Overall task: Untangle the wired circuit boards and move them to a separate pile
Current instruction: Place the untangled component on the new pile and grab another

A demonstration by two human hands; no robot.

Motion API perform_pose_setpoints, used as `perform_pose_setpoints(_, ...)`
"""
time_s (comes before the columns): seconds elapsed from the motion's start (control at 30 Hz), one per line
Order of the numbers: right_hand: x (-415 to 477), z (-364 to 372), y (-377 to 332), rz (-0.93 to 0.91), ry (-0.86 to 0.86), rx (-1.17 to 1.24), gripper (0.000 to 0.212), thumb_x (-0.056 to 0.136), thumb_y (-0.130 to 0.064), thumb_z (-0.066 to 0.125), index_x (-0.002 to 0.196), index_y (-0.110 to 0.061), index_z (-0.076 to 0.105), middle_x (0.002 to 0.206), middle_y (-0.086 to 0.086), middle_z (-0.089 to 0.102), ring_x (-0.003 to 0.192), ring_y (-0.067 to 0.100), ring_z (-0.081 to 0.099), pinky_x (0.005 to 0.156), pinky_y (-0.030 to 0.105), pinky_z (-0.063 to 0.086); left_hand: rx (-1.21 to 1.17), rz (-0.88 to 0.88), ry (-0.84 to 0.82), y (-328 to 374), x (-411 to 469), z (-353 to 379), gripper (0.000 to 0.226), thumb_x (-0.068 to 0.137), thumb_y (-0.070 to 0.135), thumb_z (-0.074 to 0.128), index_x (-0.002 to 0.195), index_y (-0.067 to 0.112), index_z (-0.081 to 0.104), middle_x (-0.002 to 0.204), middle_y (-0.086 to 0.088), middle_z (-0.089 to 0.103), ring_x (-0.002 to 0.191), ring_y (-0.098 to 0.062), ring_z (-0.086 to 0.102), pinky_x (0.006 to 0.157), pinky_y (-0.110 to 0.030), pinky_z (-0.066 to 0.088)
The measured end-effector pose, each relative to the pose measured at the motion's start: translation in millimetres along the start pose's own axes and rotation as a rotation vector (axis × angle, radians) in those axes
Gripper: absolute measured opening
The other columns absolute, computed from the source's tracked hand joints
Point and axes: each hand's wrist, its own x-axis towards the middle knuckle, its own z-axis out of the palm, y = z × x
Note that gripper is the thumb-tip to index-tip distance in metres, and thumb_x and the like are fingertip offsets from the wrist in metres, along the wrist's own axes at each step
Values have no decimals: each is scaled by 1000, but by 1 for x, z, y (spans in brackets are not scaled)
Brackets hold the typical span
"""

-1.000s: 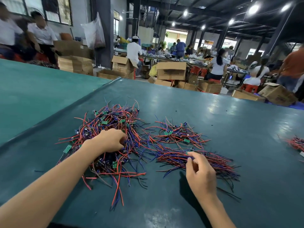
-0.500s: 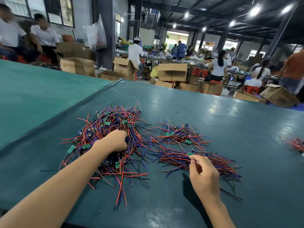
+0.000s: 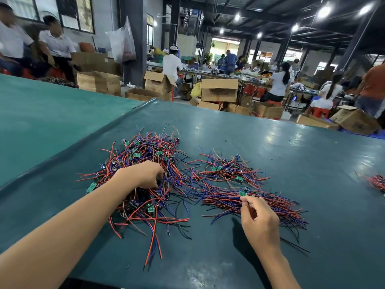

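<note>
A big tangled heap (image 3: 143,161) of small green circuit boards with red, blue and black wires lies on the dark green table (image 3: 270,147). My left hand (image 3: 141,174) sits on the heap with its fingers curled down into the wires. To the right lies a flatter, straightened bundle (image 3: 270,202) of the same wired boards. My right hand (image 3: 258,220) is at its near left end, fingertips pinching wires just below a green board (image 3: 242,193). A smaller loose pile (image 3: 227,171) lies behind that bundle.
Another bunch of red wires (image 3: 376,182) lies at the table's right edge. A raised seam (image 3: 68,153) runs diagonally across the table on the left. Beyond the far edge stand cardboard boxes (image 3: 218,89) and seated people (image 3: 279,82) at other benches.
The view has shifted slightly. My left hand's fingers have dug a little deeper into the heap. My right hand has stayed at the end of the straightened bundle, still pinching wires.
</note>
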Motion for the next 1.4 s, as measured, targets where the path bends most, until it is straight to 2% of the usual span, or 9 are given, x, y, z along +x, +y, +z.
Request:
perform_pose_setpoints(0.1, 0, 0, -1, -5, 1, 7, 18, 84, 7, 71, 97, -4, 75, 91, 4, 71, 77, 20, 66, 64, 33, 55, -11, -5, 8, 1, -1, 5, 32, 95, 39, 66, 118, 18, 59, 120, -5, 62, 109, -25, 58, 90, -37, 51)
perform_pose_setpoints(0.27, 1, 1, -1, -5, -2, -6, 17, 84, 6, 72, 98, -4, 75, 91, 5, 71, 78, 21, 67, 66, 32, 55, -75, -5, 74, 5, 3, 6, 20, 94, 28, 68, 108, 14, 64, 116, -5, 65, 98, -22, 59, 80, -32, 47)
perform_pose_setpoints(0.43, 1, 3, 2, -16, 14, -1, 19, 82, 8, 73, 95, -6, 76, 90, 4, 71, 76, 21, 67, 70, 24, 50, -249, -51, 100, 5, -2, -1, 40, 83, 23, 80, 120, 21, 67, 115, -1, 65, 93, -19, 58, 81, -28, 48)
perform_pose_setpoints(0.53, 1, 3, 3, -4, 11, 5, 20, 82, 8, 72, 95, -7, 76, 90, 2, 71, 77, 21, 67, 71, 21, 46, -417, -80, 133, 6, -4, -11, 46, 85, 15, 76, 128, 19, 60, 89, -5, 75, 78, -19, 71, 67, -26, 54)
perform_pose_setpoints(0.67, 0, 1, 3, 34, -17, 3, 20, 85, 4, 72, 99, -10, 75, 92, -3, 69, 80, 13, 64, 70, 12, 43, -495, -38, 370, 9, -14, -41, 43, 86, 13, 66, 128, 20, 61, 87, 0, 73, 78, -15, 68, 66, -24, 49)
perform_pose_setpoints(0.87, 1, 2, 5, -57, 1, -35, 20, 80, 8, 75, 94, -6, 73, 84, 0, 69, 70, 16, 64, 65, 20, 53, -873, 138, 744, 22, -44, -79, 30, 96, 15, 64, 124, 24, 64, 105, 5, 72, 86, -9, 73, 74, -24, 57)
perform_pose_setpoints(1.1, 1, 4, 5, -77, 23, -27, 21, 80, 10, 73, 93, -6, 74, 83, 0, 69, 69, 14, 65, 68, 15, 51, -1792, 314, 349, 44, -66, -86, 31, 97, 0, 57, 126, 9, 61, 110, -13, 73, 90, -27, 74, 84, -42, 60)
perform_pose_setpoints(1.3, 2, 3, 4, -53, 32, -11, 22, 80, 9, 73, 94, -7, 75, 86, 0, 70, 72, 14, 66, 72, 10, 49, -2007, 351, 125, 63, -71, -64, 50, 79, -4, 67, 127, 8, 62, 108, -11, 72, 89, -23, 73, 74, -38, 62)
perform_pose_setpoints(1.4, 2, 4, 5, -35, 43, -11, 23, 80, 9, 72, 94, -9, 75, 85, -2, 69, 71, 14, 64, 69, 16, 48, -2019, 339, 87, 68, -70, -55, 49, 79, -1, 70, 127, 5, 63, 107, -10, 72, 87, -22, 74, 69, -33, 61)
